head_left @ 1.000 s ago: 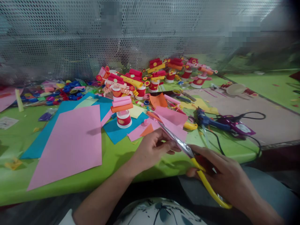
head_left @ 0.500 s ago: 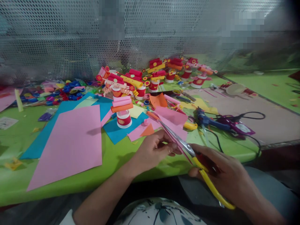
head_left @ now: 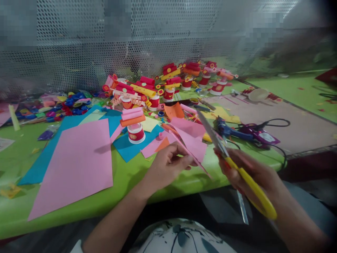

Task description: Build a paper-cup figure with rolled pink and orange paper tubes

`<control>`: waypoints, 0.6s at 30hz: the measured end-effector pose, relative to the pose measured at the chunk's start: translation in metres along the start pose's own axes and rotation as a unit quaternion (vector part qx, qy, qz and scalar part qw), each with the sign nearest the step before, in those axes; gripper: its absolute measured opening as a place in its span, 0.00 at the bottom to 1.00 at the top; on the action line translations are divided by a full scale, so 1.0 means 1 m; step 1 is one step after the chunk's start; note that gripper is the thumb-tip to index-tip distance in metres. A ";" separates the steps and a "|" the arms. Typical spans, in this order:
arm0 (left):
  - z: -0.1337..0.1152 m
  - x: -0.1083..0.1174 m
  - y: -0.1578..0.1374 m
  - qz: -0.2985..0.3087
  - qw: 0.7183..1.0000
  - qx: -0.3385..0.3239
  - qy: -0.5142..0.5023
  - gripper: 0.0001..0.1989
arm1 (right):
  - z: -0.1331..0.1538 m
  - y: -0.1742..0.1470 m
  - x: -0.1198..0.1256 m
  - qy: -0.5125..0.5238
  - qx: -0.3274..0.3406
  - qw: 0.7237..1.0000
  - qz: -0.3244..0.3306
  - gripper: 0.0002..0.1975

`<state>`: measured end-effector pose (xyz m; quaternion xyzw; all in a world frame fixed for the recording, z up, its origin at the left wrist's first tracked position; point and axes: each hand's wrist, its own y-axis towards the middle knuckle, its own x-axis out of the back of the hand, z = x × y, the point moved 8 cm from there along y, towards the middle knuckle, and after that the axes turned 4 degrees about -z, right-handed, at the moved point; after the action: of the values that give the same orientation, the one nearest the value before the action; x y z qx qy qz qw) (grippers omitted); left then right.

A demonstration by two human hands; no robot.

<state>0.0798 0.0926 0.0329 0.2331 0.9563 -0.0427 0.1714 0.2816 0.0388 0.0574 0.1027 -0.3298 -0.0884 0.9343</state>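
My left hand pinches a narrow pink paper strip between thumb and fingers, above the front edge of the green table. To its right, my right hand is closed around yellow-handled scissors. Their blades point up and away, apart from the strip. A thin shiny piece sticks out below the right hand; what it is I cannot make out. Beyond my left hand stands a red and white paper cup with pink and orange paper rolls on top.
A large pink sheet lies on blue paper at left. Several decorated cups stand along the back by the mesh panel. At right lie a blue glue gun, a purple device and cables. Colourful plastic pieces fill the back left.
The scissors have moved right and away from the pink strip, with my right hand turning them more upright. My left hand still holds the strip. The whole view has shifted slightly.
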 end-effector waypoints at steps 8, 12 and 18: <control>-0.004 0.013 0.003 -0.050 0.998 -0.018 -0.037 0.13 | -0.014 -0.001 0.012 -0.114 0.007 0.993 0.032 0.36; -0.004 0.012 0.003 -0.053 0.998 -0.013 -0.044 0.12 | 0.013 -0.011 0.011 -0.191 0.145 0.971 0.016 0.35; 0.002 0.010 0.004 -0.051 0.998 -0.001 -0.043 0.11 | 0.033 -0.013 -0.005 -0.233 0.229 0.944 0.047 0.35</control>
<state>0.0738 0.0999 0.0278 0.1818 0.9586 -0.0606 0.2106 0.2551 0.0227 0.0764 0.2746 -0.5540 0.0118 0.7858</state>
